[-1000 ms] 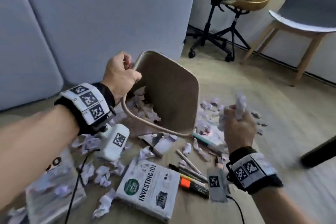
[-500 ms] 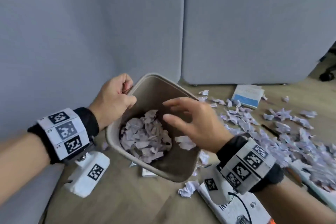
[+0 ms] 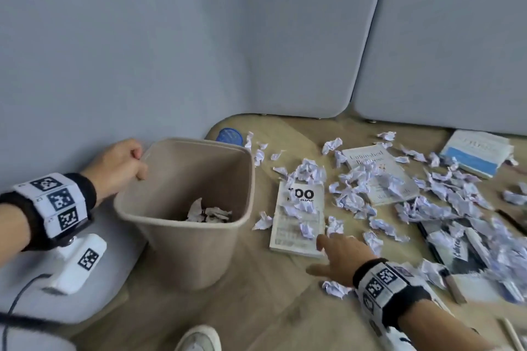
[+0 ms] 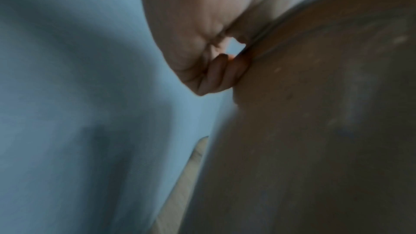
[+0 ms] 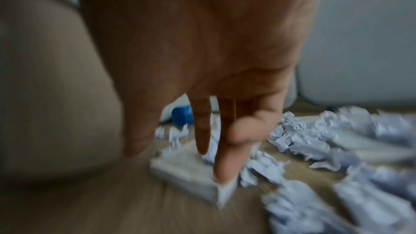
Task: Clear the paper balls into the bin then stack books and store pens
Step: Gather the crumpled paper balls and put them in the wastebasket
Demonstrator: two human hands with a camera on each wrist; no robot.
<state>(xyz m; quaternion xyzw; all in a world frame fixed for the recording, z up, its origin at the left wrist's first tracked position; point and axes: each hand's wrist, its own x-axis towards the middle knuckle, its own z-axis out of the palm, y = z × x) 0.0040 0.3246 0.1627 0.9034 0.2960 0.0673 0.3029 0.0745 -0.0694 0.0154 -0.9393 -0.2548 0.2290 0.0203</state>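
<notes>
A beige bin (image 3: 159, 199) stands upright on the wooden floor with crumpled paper in its bottom. My left hand (image 3: 119, 162) grips its left rim, fingers curled over the edge (image 4: 225, 76). My right hand (image 3: 339, 259) hovers empty with straight fingers (image 5: 225, 157) over the near corner of a white book (image 3: 299, 219) that lies right of the bin. Several paper balls (image 3: 356, 196) are strewn over that book, another pale book (image 3: 379, 174) and the floor. A blue-and-white book (image 3: 479, 154) lies at the far right. Dark pens (image 3: 510, 219) show partly among the paper.
Grey padded panels (image 3: 171, 37) wall off the left and back. A blue mesh pen cup (image 3: 229, 136) stands behind the bin. One paper ball (image 3: 336, 289) lies near my right wrist. My white shoe (image 3: 196, 339) is at the bottom edge.
The right hand has left the bin's opening and swung right and down to the white book. The bin, earlier tilted, now stands upright, with my left hand still on its rim.
</notes>
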